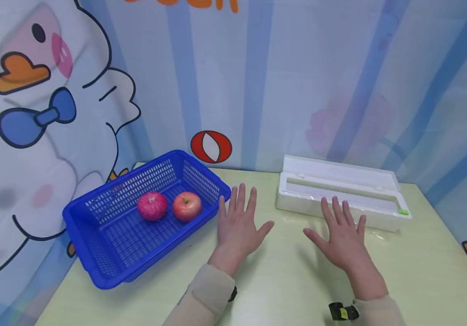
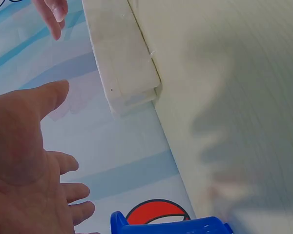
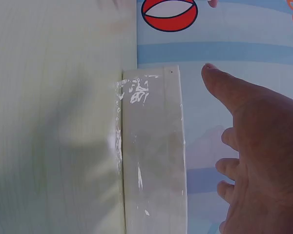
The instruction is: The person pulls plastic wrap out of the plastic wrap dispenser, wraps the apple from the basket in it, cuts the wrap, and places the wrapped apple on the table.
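Observation:
Fingers spread, the left hand [image 1: 239, 231] hovers over the table just right of the blue basket [image 1: 156, 260], holding nothing. Two round fruits lie inside that basket: a dark pink one [image 1: 152, 206] and a lighter red apple [image 1: 187, 206]. The right hand [image 1: 345, 244], also spread and holding nothing, is in front of the long white box [image 1: 319, 203]. In the left wrist view the left palm [image 2: 24, 161] shows with its thumb apart from the fingers. The right wrist view has the right hand [image 3: 268, 146] beside the white box [image 3: 154, 146].
The pale table [image 1: 274, 280] runs back to a printed cloth [image 1: 225, 81] with a cartoon duck at left. A green piece [image 1: 403, 211] sits on the white box's right end. Dark bands are at both wrists.

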`<move>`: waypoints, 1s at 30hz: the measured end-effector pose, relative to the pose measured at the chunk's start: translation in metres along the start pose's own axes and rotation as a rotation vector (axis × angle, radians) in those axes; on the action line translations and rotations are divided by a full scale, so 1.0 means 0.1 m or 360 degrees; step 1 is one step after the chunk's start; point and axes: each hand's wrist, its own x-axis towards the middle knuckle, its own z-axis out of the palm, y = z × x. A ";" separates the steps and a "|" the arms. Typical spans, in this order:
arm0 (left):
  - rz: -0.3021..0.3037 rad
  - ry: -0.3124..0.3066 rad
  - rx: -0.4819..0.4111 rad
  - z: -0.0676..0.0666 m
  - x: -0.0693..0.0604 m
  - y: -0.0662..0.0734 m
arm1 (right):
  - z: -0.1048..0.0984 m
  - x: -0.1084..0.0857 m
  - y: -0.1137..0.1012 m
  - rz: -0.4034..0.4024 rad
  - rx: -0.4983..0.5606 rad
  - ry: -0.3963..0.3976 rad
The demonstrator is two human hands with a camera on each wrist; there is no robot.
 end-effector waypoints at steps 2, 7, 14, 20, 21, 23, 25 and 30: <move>0.0013 0.0013 -0.0017 0.00 0.01 0.01 | -0.01 -0.01 0.03 0.0009 0.0000 -0.0008; 0.0045 0.0022 -0.0051 0.00 0.06 0.06 | -0.06 0.00 0.12 0.0022 -0.0004 -0.0002; 0.0082 0.0020 -0.0081 0.03 0.16 0.16 | -0.15 -0.04 0.32 0.0039 0.0002 0.0006; 0.0125 0.0016 -0.0159 0.03 0.24 0.28 | -0.24 -0.05 0.52 0.0052 -0.0017 0.0032; 0.0123 0.0000 -0.0174 0.03 0.25 0.29 | -0.25 -0.05 0.55 0.0059 -0.0019 0.0029; 0.0117 -0.0031 -0.0203 0.03 0.26 0.32 | -0.27 -0.06 0.59 0.0071 -0.0029 0.0025; 0.0110 -0.0040 -0.0231 0.03 0.28 0.34 | -0.29 -0.08 0.64 0.0082 -0.0036 0.0024; 0.0100 -0.0070 -0.0399 0.04 0.31 0.38 | -0.32 -0.13 0.72 0.0108 -0.0041 0.0026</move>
